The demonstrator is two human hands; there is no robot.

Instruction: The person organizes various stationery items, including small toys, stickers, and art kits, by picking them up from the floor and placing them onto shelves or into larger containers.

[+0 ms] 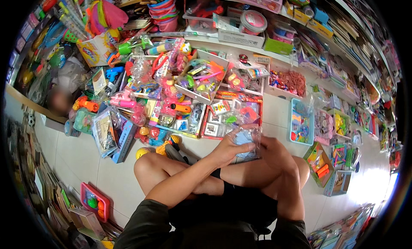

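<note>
My left hand point(228, 150) grips a small clear plastic bag point(246, 141) with something light blue inside, its thumb lying across the front. At the bag's right edge is my right hand point(275, 151), curled; its fingertips are hidden, so whether it pinches the bag cannot be told. Both hands are above my crossed legs. Just beyond the bag, a shallow red-edged box point(203, 128) on the floor contains small packaged toys, among them a green piece point(230, 120) and a red-pink one point(248, 114).
A heap of packaged toys point(167, 88) spreads ahead and left. To the right stand a light blue bin point(291, 120) and an open green box point(317, 165). A pink basket point(107, 205) holds balls at lower left. Loaded shelves point(273, 54) curve around. Another person's head point(60, 101) shows at left.
</note>
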